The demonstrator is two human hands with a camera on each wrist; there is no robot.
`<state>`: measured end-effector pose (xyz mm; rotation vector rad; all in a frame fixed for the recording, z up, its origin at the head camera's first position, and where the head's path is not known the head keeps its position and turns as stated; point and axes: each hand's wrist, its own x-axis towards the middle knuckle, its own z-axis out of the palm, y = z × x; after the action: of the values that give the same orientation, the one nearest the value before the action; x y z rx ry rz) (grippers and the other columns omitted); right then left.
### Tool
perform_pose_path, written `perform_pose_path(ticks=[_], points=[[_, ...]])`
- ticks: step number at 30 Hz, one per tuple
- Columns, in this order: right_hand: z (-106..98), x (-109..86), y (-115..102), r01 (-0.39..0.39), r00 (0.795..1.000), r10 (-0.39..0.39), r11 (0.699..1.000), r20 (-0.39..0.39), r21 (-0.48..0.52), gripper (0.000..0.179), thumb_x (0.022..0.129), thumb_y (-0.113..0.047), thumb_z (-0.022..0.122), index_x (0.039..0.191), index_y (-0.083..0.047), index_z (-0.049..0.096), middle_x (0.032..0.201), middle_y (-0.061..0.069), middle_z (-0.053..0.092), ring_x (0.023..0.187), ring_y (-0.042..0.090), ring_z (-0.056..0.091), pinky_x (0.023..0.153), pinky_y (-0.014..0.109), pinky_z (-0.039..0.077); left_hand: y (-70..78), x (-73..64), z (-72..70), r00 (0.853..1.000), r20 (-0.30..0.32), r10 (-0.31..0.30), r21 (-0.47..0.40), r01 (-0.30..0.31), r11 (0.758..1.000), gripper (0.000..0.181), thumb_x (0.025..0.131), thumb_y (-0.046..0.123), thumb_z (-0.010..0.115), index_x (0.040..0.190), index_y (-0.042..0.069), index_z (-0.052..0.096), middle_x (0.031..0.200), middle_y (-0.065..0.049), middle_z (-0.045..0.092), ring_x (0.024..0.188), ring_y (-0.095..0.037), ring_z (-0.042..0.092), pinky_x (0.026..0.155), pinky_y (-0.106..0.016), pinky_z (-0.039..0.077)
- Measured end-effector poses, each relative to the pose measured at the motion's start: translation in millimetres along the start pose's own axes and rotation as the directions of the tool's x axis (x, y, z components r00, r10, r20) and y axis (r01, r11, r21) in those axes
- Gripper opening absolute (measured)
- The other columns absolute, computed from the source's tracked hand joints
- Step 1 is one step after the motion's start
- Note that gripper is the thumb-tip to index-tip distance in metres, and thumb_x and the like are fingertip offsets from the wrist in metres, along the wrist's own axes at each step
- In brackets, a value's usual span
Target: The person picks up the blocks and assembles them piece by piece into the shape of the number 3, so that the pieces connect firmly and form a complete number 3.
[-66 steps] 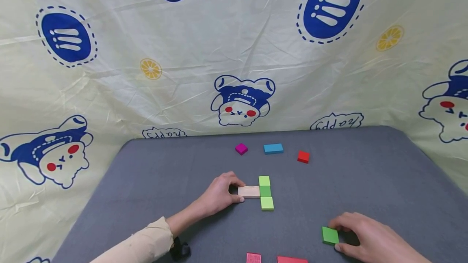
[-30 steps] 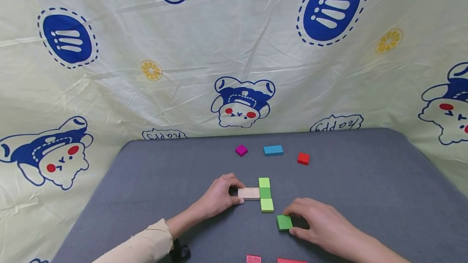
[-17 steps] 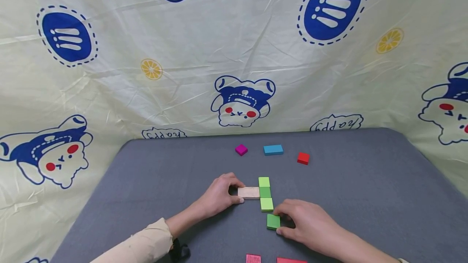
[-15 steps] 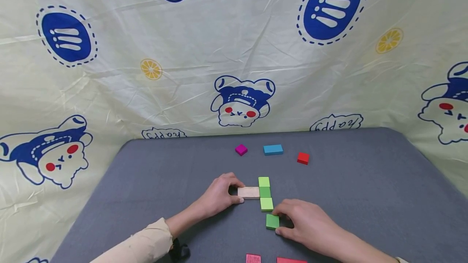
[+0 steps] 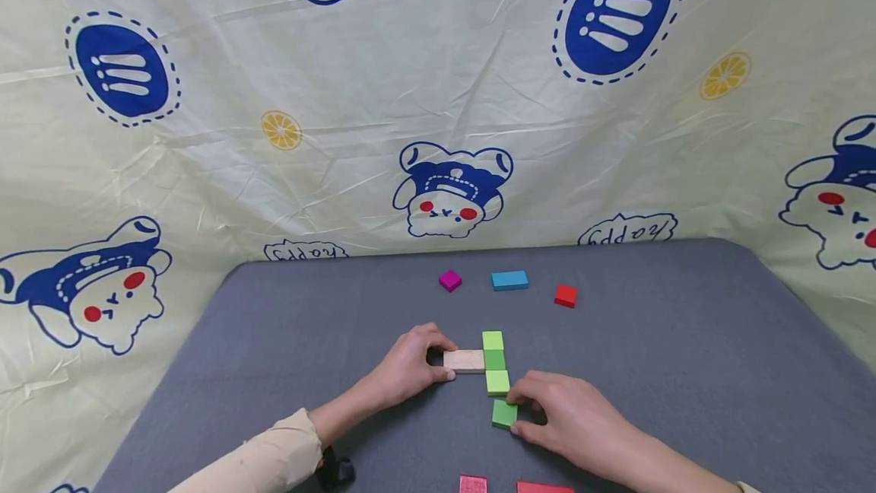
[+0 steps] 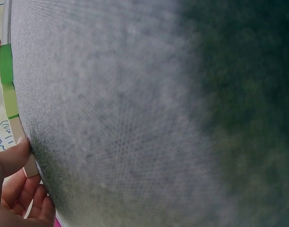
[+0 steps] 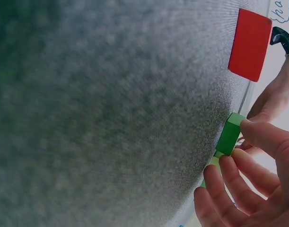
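Note:
My left hand (image 5: 415, 362) pinches the left end of a pale wooden block (image 5: 464, 361) that lies flat on the grey table. Against the block's right end stands a short column: a light green block (image 5: 493, 340) at the far end, a darker green block (image 5: 494, 360) in the middle, a light green block (image 5: 498, 383) nearest me. Just below that column, a green block (image 5: 504, 414) is pinched between thumb and fingers of my right hand (image 5: 571, 417). In the right wrist view this green block (image 7: 230, 134) sits close to the light green one (image 7: 214, 161).
Toward the back of the table (image 5: 328, 310) lie a magenta block (image 5: 450, 281), a blue block (image 5: 509, 281) and a red block (image 5: 565, 296). At the front edge of the view are a pink block (image 5: 473, 484) and a longer red block (image 5: 544, 488). A printed cloth hangs behind.
My right hand has slid the green block leftward from the right side of the table to just below the column, lately in small steps. My left hand stays on the wooden block.

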<state>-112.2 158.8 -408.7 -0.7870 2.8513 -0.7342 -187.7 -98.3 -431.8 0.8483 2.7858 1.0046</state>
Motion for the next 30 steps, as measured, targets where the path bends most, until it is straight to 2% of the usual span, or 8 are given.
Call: perform_pose_path(ticks=[10, 18, 27, 30], points=[[3.3, 3.6, -0.1, 0.051, 0.995, -0.053, 0.998, -0.088, -0.027, 0.023, 0.076, -0.028, 0.084, 0.095, -0.026, 0.071, 0.087, -0.022, 0.056, 0.077, 0.0, 0.051, 0.065, 0.027, 0.046, -0.6, 0.6, 0.6, 1.0, -0.004, 0.006, -0.007, -0.006, 1.0, 0.025, 0.08, 0.012, 0.082, 0.104, 0.01, 0.074, 0.093, 0.006, 0.059, 0.091, -0.013, 0.054, 0.084, -0.031, 0.045], [4.4, 5.9, -0.2, 0.03, 0.997, -0.032, 0.999, -0.07, -0.032, 0.023, 0.077, -0.029, 0.083, 0.096, -0.027, 0.071, 0.087, -0.022, 0.055, 0.077, 0.0, 0.05, 0.065, 0.028, 0.047, -1.3, 0.4, 1.5, 1.0, -0.006, 0.004, -0.007, -0.004, 1.0, 0.026, 0.08, 0.011, 0.082, 0.105, 0.01, 0.074, 0.094, 0.006, 0.059, 0.091, -0.013, 0.054, 0.083, -0.031, 0.045], [5.7, 5.0, 0.4, 0.045, 0.994, -0.047, 0.999, -0.094, -0.023, 0.023, 0.077, -0.029, 0.083, 0.096, -0.027, 0.07, 0.087, -0.022, 0.055, 0.077, 0.0, 0.05, 0.065, 0.027, 0.046, -2.8, 0.1, 2.3, 1.0, -0.013, 0.011, -0.014, -0.011, 1.0, 0.025, 0.079, 0.011, 0.082, 0.103, 0.011, 0.075, 0.093, 0.007, 0.059, 0.092, -0.014, 0.055, 0.084, -0.031, 0.045], [4.3, 5.4, 0.2, 0.015, 0.996, -0.018, 1.0, -0.086, -0.028, 0.022, 0.078, -0.031, 0.083, 0.097, -0.028, 0.071, 0.087, -0.022, 0.056, 0.078, 0.001, 0.051, 0.066, 0.027, 0.046, -3.0, 0.0, 2.0, 1.0, -0.013, 0.009, -0.017, -0.009, 1.0, 0.025, 0.079, 0.01, 0.083, 0.103, 0.011, 0.075, 0.093, 0.007, 0.059, 0.092, -0.014, 0.055, 0.083, -0.031, 0.045]])
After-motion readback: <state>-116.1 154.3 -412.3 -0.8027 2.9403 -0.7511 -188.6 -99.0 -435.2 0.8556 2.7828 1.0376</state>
